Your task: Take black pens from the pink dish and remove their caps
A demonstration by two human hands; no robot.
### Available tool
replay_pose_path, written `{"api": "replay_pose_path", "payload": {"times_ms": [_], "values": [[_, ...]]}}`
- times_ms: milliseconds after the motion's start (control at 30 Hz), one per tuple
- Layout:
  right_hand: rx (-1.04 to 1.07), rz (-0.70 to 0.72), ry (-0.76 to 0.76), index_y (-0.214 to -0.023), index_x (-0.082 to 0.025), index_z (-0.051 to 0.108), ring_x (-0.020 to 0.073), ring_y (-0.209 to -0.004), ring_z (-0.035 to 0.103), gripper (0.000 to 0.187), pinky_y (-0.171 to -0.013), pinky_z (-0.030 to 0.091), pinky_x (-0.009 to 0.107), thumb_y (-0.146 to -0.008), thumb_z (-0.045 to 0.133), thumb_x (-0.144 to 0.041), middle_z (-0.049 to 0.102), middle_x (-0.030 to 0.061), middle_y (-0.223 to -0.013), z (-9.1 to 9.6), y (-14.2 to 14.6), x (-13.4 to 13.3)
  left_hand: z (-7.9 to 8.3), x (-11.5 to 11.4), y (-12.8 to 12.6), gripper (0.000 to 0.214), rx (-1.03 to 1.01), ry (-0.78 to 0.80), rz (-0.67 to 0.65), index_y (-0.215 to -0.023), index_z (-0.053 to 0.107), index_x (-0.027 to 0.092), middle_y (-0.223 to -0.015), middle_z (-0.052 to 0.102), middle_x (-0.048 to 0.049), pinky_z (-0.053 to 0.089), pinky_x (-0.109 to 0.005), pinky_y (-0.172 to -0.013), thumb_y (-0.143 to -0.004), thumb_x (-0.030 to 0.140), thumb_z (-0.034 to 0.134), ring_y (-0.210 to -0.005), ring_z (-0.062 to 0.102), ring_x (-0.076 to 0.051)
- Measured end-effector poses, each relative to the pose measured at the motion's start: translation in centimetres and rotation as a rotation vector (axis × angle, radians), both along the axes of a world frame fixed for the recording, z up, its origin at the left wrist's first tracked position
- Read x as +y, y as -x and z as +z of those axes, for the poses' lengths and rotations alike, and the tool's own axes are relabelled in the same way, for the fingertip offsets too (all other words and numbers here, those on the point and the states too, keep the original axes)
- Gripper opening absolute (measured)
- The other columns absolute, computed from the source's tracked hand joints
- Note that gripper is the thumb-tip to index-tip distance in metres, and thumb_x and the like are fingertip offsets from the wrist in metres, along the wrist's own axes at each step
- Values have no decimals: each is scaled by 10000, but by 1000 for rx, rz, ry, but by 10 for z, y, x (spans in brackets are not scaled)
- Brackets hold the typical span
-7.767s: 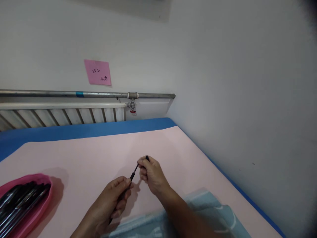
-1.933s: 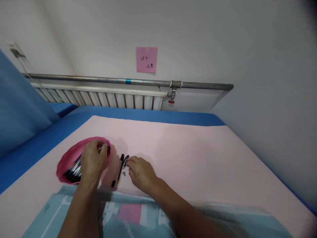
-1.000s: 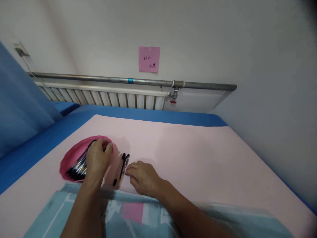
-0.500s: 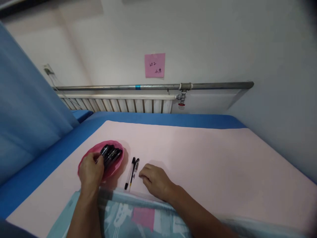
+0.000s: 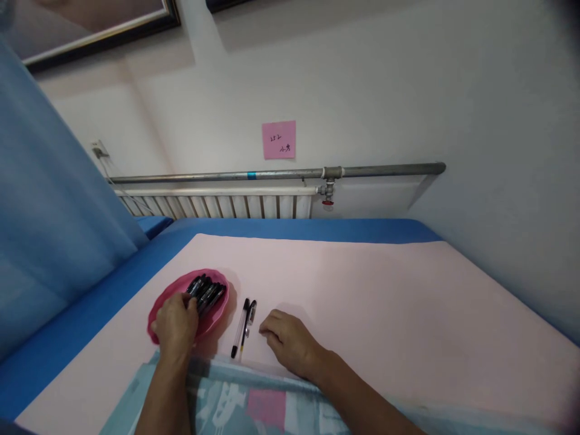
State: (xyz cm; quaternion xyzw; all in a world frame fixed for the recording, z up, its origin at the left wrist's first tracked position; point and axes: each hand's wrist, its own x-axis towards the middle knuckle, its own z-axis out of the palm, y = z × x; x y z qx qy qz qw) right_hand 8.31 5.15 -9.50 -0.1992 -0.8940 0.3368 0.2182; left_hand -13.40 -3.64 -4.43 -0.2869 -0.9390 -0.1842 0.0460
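My left hand (image 5: 176,324) lies in a pink dish (image 5: 217,309), its fingers curled over several black pens (image 5: 207,292) bundled there. Whether it grips one of them I cannot make out. To the right of the dish, two black pens (image 5: 242,325) lie side by side on the pink sheet (image 5: 371,308). My right hand (image 5: 290,339) rests on the sheet just right of those two pens, fingers loosely curled, fingertips near them but not touching.
The pink sheet covers a blue surface (image 5: 294,228). A light teal patterned cloth (image 5: 235,408) lies at the near edge under my forearms. A radiator (image 5: 217,205) and metal pipe (image 5: 281,174) run along the wall, with a pink note (image 5: 278,139) above. A blue curtain (image 5: 49,211) hangs left.
The camera has tilted up, so dish, pens and hands sit lower in view. My left hand stays on the pens in the dish; my right hand has barely shifted beside the two pens.
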Motion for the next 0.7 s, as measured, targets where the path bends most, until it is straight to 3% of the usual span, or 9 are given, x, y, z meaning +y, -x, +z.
{"api": "replay_pose_path", "payload": {"times_ms": [67, 133, 200, 300, 367, 500, 700], "values": [[101, -94, 109, -829, -187, 644, 144, -780, 558, 235, -705, 436, 261, -744, 448, -90, 607, 38, -839, 3, 0, -1, 5, 1, -13, 346, 32, -119, -46, -955, 591, 155, -1001, 622, -153, 417, -406, -776, -816, 344, 337, -963, 557, -293], [213, -224, 322, -825, -178, 641, 139, -717, 557, 189, -646, 441, 257, -762, 464, -154, 603, 33, -779, 10, 0, 0, 6, 6, -34, 310, -38, -321, -161, -944, 568, 161, -961, 614, -116, 430, -352, -765, -810, 360, 372, -913, 565, -245], [305, -313, 605, -898, -171, 627, 118, -583, 527, 205, -519, 418, 231, -781, 476, -247, 575, 14, -682, 19, 0, 2, 2, 11, -60, 263, -323, -485, -345, -903, 548, 183, -804, 607, -47, 448, -290, -642, -787, 386, 427, -723, 575, -183], [468, -321, 903, -995, -165, 590, 84, -468, 459, 300, -397, 333, 188, -775, 505, -351, 530, -14, -613, 28, -3, 7, -9, 19, -97, 244, -831, -524, -567, -823, 523, 192, -573, 495, 49, 368, -216, -454, -757, 424, 483, -479, 460, -106], [559, -320, 966, -903, -157, 603, 73, -450, 442, 283, -370, 296, 170, -754, 541, -390, 513, -23, -577, 30, -5, 11, -15, 24, -114, 251, -980, -511, -621, -772, 522, 185, -529, 453, 70, 309, -191, -414, -729, 433, 531, -442, 399, -80], [639, -411, 1014, -623, -147, 547, 38, -358, 362, 231, -339, 242, 165, -689, 617, -357, 476, -49, -476, 28, -10, 19, -16, 34, -129, 285, -1055, -488, -634, -716, 526, 174, -484, 416, 83, 243, -171, -394, -699, 456, 568, -424, 336, -60], [798, -529, 1037, -591, -154, 519, 55, -379, 377, 227, -330, 235, 171, -659, 619, -346, 466, -47, -468, 27, -22, 37, -2, 48, -139, 316, -1165, -369, -598, -638, 496, 175, -404, 365, 101, 158, -160, -372, -657, 479, 583, -363, 270, -39]]}}
